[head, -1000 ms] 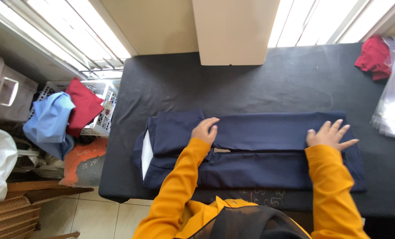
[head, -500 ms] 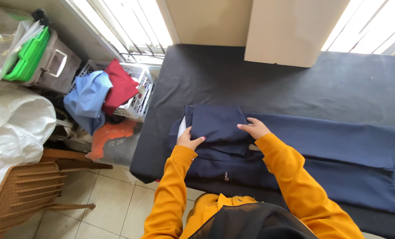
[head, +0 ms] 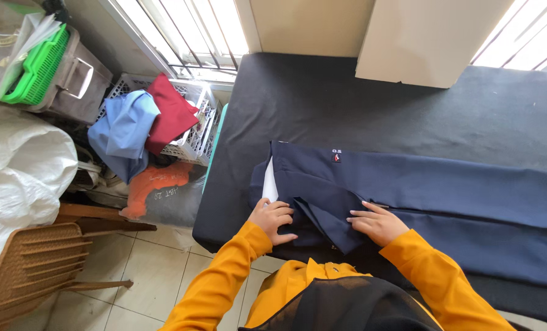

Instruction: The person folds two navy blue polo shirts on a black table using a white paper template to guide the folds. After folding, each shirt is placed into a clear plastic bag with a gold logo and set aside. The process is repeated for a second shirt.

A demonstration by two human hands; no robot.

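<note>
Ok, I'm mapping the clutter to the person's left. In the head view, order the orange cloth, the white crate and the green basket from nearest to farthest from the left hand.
From the left hand:
1. Orange cloth, low on the floor beside the table.
2. White crate, under the window, holding red and blue clothes.
3. Green basket, far upper left corner.

single head cam, steep downward look over wearer's chest, close above bench (head: 347, 104) near edge, facing window wall, floor visible at left
</note>
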